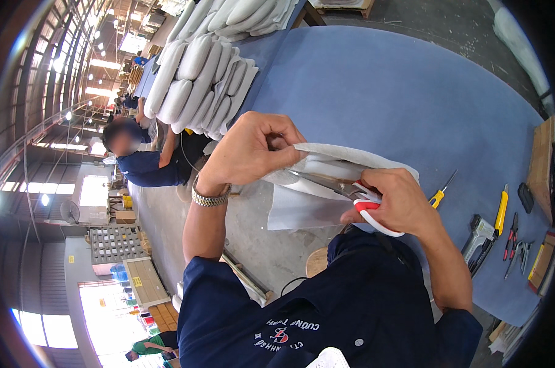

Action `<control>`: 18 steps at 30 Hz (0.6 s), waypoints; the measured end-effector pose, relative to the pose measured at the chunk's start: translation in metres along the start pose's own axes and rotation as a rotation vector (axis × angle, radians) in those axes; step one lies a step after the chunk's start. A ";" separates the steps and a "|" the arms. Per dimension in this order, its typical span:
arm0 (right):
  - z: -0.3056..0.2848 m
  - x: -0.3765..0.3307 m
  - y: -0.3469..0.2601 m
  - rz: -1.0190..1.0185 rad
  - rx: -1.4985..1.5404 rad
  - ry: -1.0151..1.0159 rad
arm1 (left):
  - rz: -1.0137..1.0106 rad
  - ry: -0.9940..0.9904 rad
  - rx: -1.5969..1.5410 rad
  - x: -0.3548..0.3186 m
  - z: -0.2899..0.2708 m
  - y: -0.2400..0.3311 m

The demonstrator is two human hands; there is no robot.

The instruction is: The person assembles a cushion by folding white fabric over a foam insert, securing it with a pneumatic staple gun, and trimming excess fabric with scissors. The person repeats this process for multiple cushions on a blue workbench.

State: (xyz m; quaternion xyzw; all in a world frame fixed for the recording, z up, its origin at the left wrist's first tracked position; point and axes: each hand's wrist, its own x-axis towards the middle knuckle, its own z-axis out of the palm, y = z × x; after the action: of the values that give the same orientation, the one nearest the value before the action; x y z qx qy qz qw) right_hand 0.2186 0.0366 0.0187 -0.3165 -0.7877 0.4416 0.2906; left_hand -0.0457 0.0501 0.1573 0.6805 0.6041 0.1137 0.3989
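Note:
My left hand [253,150] pinches the left edge of a white padded fabric piece [351,153] at the table's near side. In my right hand [400,199] is a pair of scissors [375,219] with red and white handles. Their blades point left, along the opening between the piece's layers, toward my left fingers. Whether the blades are cutting fabric I cannot tell. A flap of thin white cloth [296,211] hangs from the piece below the blades.
Stacks of white padded pieces [194,80] stand at the far left of the blue table [363,80]. To my right lie a yellow-handled screwdriver [438,197], a staple gun [476,236], a yellow utility knife [501,211], pliers [511,236] and a cardboard box [542,165]. A co-worker [145,159] is at the left.

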 end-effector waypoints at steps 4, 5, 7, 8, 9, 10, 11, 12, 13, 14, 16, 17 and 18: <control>-0.003 0.001 0.000 0.048 0.020 -0.081 | -0.018 0.003 0.018 -0.001 0.001 0.005; -0.001 0.001 0.001 0.052 0.029 -0.082 | -0.024 0.006 0.008 -0.001 0.002 0.005; -0.001 0.002 0.001 0.068 0.033 -0.088 | -0.017 0.002 0.014 -0.001 0.001 0.005; -0.002 0.002 0.000 0.081 0.031 -0.093 | -0.015 -0.001 0.018 -0.001 0.001 0.005; -0.002 0.003 -0.001 0.094 0.029 -0.098 | -0.017 -0.005 0.034 0.000 0.001 0.005; -0.001 0.002 -0.001 0.072 0.026 -0.065 | -0.019 -0.009 0.050 0.000 0.001 0.007; 0.001 0.001 0.000 0.050 0.023 -0.032 | -0.021 -0.012 0.068 0.000 0.000 0.008; 0.002 0.000 0.000 0.027 0.021 0.002 | -0.004 -0.013 0.046 0.000 0.000 0.007; 0.002 0.000 -0.001 0.020 0.010 0.011 | 0.013 -0.014 0.025 0.001 0.000 0.004; 0.002 0.000 -0.002 0.011 -0.001 0.019 | 0.028 -0.013 0.004 0.001 0.000 0.001; 0.000 0.001 -0.004 0.029 -0.019 0.006 | 0.017 -0.013 -0.032 0.003 -0.001 -0.001; -0.004 0.001 -0.006 0.056 -0.027 -0.017 | 0.014 -0.012 -0.051 0.004 -0.001 -0.001; -0.006 0.001 -0.007 0.083 -0.035 -0.039 | 0.046 0.000 -0.029 0.006 -0.001 0.000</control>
State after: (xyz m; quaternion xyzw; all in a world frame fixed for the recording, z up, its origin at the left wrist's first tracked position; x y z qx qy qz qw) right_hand 0.2207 0.0378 0.0280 -0.3451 -0.7872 0.4453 0.2509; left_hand -0.0449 0.0557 0.1554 0.6884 0.5865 0.1314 0.4061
